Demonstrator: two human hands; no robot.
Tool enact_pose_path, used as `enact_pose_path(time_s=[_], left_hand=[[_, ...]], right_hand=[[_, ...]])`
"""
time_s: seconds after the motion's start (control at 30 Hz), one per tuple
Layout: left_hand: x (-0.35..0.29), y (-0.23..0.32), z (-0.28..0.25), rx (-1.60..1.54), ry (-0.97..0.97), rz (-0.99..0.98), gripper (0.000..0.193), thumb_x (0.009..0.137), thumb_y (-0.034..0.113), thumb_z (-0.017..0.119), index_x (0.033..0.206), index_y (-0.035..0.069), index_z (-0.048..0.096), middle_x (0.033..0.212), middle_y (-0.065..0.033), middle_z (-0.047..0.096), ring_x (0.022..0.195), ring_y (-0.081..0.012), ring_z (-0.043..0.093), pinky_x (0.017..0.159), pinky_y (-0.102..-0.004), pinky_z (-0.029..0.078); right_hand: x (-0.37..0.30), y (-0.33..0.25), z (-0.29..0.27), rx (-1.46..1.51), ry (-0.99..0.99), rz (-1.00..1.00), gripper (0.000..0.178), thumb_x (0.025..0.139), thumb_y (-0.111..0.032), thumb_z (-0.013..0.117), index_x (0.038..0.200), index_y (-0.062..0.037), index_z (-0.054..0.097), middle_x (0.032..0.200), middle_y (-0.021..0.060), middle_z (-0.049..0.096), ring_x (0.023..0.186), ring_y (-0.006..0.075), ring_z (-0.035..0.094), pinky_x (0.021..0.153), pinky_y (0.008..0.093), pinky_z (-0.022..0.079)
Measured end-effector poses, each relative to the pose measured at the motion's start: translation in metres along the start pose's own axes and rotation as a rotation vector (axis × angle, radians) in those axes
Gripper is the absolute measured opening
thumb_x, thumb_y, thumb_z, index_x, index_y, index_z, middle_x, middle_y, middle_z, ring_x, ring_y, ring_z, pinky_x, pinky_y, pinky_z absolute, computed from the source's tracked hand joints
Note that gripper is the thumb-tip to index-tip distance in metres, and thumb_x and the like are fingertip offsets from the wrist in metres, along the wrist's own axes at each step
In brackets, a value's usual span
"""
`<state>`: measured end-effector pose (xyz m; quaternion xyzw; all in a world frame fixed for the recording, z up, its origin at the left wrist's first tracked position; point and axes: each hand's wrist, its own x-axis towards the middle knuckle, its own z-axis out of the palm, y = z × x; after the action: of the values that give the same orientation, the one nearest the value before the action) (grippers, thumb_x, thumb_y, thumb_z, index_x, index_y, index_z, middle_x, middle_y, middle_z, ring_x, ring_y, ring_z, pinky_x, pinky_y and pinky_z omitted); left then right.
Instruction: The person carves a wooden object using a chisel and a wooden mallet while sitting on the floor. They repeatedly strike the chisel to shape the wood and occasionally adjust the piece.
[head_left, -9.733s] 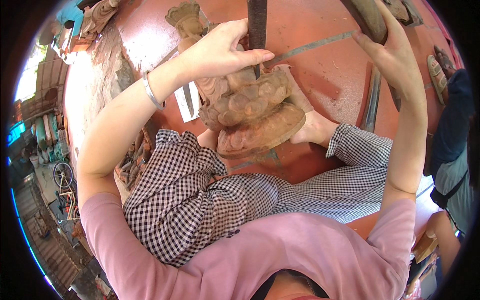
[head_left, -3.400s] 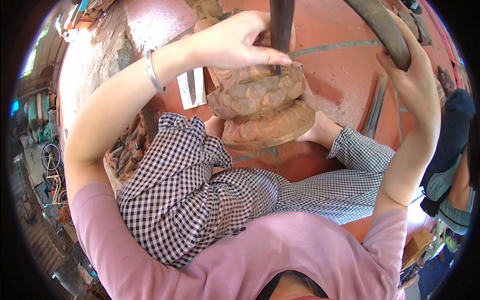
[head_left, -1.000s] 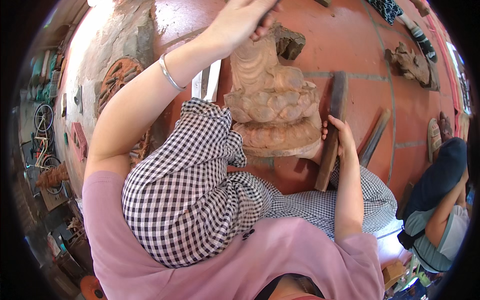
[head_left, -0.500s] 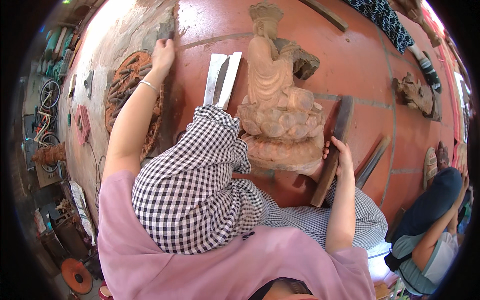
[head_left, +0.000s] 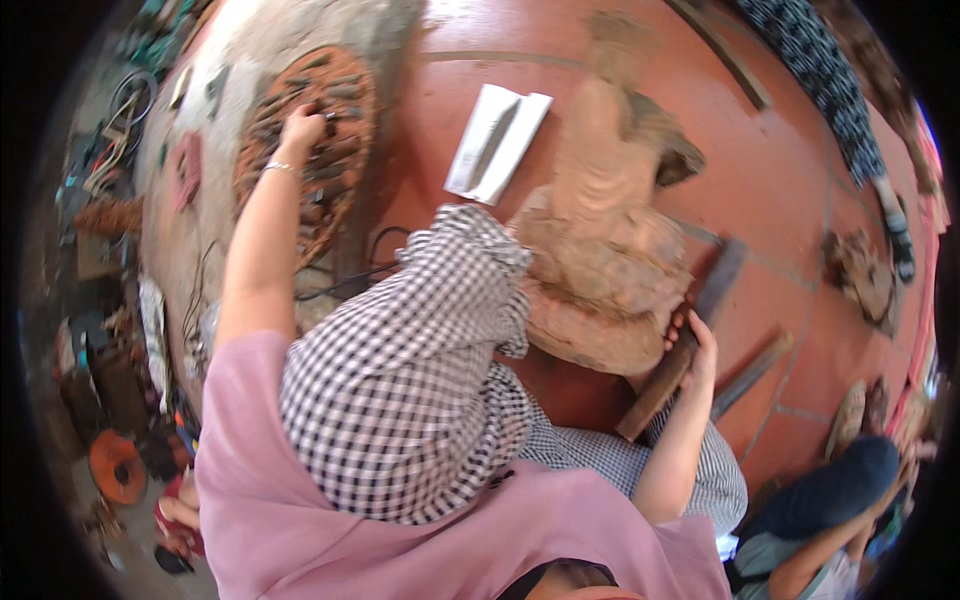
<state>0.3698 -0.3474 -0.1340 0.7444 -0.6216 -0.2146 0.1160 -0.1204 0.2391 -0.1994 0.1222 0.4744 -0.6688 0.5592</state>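
Note:
My left hand (head_left: 303,130) is over a round orange-brown tray (head_left: 372,95) full of dark carving tools (head_left: 335,172). Its fingers are curled together at a dark tool end, but blur hides what they hold, if anything. Beside my bent knee, my right hand (head_left: 700,352) is closed round a long dark wooden bar (head_left: 722,275), which lies slanted against the carving's base. Before me a carved wooden seated figure (head_left: 600,150) rests on a lotus-shaped base (head_left: 600,325), its outline smeared by motion.
A white paper with a dark blade-like strip (head_left: 492,145) lies left of the carving. Another bar (head_left: 750,375) is at the right, a long stick (head_left: 720,50) farther off. A rough wood piece (head_left: 860,275) lies far right, near a seated person (head_left: 840,500). A cable (head_left: 350,280) runs by the tray.
My left hand has come back from the ledge's edge onto the tools in the tray. The view has swung, shifting the carving rightward and down. My right hand keeps hold of the wooden bar.

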Motion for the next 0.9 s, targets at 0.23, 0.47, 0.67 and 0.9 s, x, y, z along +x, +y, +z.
enact_pose_path(time_s=[0.23,0.47,0.67,0.9], left_hand=[[-0.052,0.033,-0.004,-0.464,-0.009,-0.264,0.051,0.082,-0.004,0.055,0.132,0.002,0.050,0.098,-0.0094,0.063,0.070,-0.0199,0.068,0.057,-0.0288,0.057],[-0.043,0.022,-0.012,-0.170,0.337,-0.165,0.061,0.076,0.026,0.070,0.129,-0.001,0.055,0.116,-0.0173,0.064,0.096,-0.0278,0.066,0.084,-0.0350,0.051],[-0.080,0.059,-0.003,-0.645,-0.164,-0.045,0.033,0.087,0.003,0.062,0.118,-0.009,0.059,0.115,-0.0208,0.066,0.110,-0.0267,0.064,0.087,-0.0324,0.059],[-0.033,0.006,-0.016,-0.678,-0.157,-0.277,0.034,0.089,0.002,0.061,0.120,-0.010,0.057,0.117,-0.0211,0.064,0.111,-0.0269,0.063,0.089,-0.0318,0.059]], right_hand=[[-0.002,0.000,-0.012,-0.023,0.047,-0.029,0.038,0.093,-0.016,0.061,0.128,-0.0056,0.051,0.083,0.0077,0.061,0.067,0.0184,0.057,0.052,0.0308,0.049],[-0.002,0.002,-0.008,-0.008,0.050,-0.046,0.038,0.092,-0.017,0.062,0.127,-0.0054,0.051,0.082,0.0068,0.059,0.066,0.0183,0.057,0.052,0.0305,0.049],[-0.001,-0.001,-0.012,-0.011,0.091,-0.007,0.036,0.090,-0.022,0.066,0.122,-0.0107,0.054,0.080,0.0044,0.059,0.064,0.0161,0.057,0.053,0.0303,0.047],[-0.006,-0.004,-0.005,-0.024,0.063,-0.070,0.037,0.091,-0.016,0.063,0.124,-0.0047,0.054,0.080,0.0072,0.062,0.064,0.0176,0.060,0.053,0.0308,0.052]])
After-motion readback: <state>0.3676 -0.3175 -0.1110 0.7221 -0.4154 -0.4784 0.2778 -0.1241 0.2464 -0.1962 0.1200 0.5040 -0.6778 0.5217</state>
